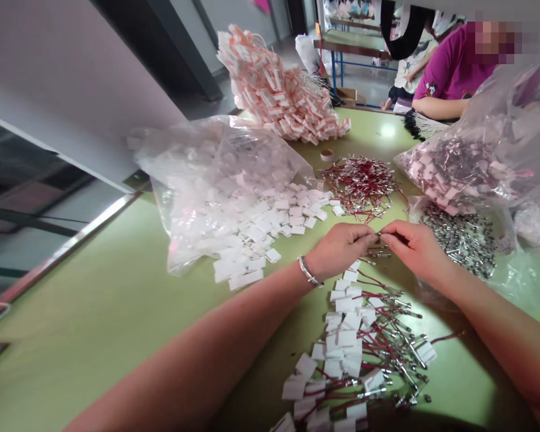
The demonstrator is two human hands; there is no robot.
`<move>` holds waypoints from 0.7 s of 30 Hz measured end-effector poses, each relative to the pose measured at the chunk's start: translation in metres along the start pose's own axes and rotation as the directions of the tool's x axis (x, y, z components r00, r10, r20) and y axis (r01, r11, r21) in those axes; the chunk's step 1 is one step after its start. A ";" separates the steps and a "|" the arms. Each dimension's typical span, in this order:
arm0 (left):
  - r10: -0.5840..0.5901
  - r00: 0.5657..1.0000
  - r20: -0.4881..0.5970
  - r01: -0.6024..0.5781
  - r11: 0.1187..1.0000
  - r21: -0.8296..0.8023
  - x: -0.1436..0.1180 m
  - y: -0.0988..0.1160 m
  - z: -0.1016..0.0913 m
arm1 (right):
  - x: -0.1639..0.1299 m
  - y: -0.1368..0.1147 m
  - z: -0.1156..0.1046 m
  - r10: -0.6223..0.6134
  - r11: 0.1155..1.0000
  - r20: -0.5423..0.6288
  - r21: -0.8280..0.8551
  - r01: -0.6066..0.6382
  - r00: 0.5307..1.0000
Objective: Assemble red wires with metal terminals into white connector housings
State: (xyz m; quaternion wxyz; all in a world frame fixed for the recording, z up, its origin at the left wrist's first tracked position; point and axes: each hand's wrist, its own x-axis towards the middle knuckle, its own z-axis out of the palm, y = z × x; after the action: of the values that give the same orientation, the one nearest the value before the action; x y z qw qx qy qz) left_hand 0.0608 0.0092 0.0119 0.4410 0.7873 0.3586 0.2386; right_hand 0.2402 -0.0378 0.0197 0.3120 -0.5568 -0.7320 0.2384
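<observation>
We looked down at our two bare hands meeting over a green desk (94, 312). Between them we held a small metal piece (378, 239), thin and silvery, too small and blurred for us to make out its shape; it sat just above the near heap of finished parts. Our left hand (339, 247) had its fingers (366, 237) closed in a pinch on one end, and a silver bangle (308, 271) circled that wrist. Our right hand (414, 246) pinched the other end with fingers (389, 235) drawn tight, so the fingertips of both hands nearly touched.

Below our hands lay a heap of white tags on red cords (355, 348), each cord ending in a metal tip. Beyond the left hand, loose white tags (270, 228) spilled from a clear plastic bag (207, 180). Just past our hands sat a tangle of red cords (362, 183) (no tags on these), and beside the right hand a pile of dark metal pieces (461, 237) lay on clear plastic. A further bag at right (477, 156) held tagged cords. At the far edge rose a big stack of orange-and-white tags (279, 90); their printing was too small to read. Another person in a magenta shirt (450, 69) sat across the desk.
</observation>
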 end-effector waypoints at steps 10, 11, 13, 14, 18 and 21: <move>0.219 0.898 0.382 -0.425 0.655 0.624 -0.008 -0.001 0.001 | -0.003 -0.002 -0.012 0.264 0.944 0.398 0.078 -0.319 0.879; 0.230 0.899 0.372 -0.422 0.676 0.603 -0.007 -0.001 0.000 | -0.003 -0.002 -0.011 0.268 0.942 0.395 0.083 -0.324 0.879; 0.261 0.906 0.333 -0.405 0.760 0.507 -0.002 -0.004 -0.006 | -0.001 -0.002 -0.012 0.256 0.954 0.360 0.054 -0.294 0.897; 0.280 0.914 0.295 -0.390 0.808 0.442 0.002 -0.006 -0.010 | 0.000 -0.003 -0.012 0.242 0.964 0.345 0.016 -0.264 0.907; 0.293 0.955 0.049 -0.290 0.883 0.369 0.021 -0.025 -0.020 | 0.004 -0.005 -0.018 0.129 0.987 0.419 -0.138 -0.077 0.899; 0.296 0.952 0.077 -0.292 0.805 0.516 0.031 -0.040 -0.018 | 0.008 -0.003 -0.028 0.103 0.964 0.388 -0.265 0.004 0.916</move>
State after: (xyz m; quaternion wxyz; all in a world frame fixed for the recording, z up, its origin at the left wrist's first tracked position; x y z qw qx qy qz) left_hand 0.0538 0.0563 -0.0122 0.1675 0.9221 0.2851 0.2009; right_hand 0.2573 -0.0312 0.0424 0.0745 -0.5513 -0.7905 0.2563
